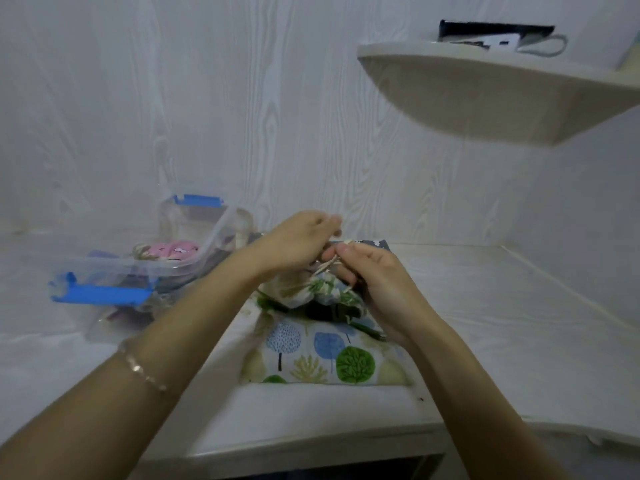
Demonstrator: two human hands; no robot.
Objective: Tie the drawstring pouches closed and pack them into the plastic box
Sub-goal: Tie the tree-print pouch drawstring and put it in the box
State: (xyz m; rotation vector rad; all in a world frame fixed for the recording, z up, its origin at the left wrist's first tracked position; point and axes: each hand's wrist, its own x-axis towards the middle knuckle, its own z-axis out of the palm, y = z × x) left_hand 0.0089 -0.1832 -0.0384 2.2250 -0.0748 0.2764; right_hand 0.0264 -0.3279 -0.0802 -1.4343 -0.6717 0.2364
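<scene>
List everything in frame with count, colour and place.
plastic box: 1, clear with blue latches, table left, open
lid: 1, clear, blue latch, propped behind box
pink pouch: 1, pink, in box
tree-print pouch: 1, maybe 2, blue-green print, table centre
drawstring: beige, at gathered neck
dark item: 1, navy, behind hands
table: 1, white
shelf: 1, white, upper right
bag: 1, dark, on shelf
bracelet: 1, left wrist
left hand: pinches drawstring
right hand: pinches drawstring

Left hand [298, 239] and right hand [372, 273] both pinch the drawstring [328, 266].
</scene>
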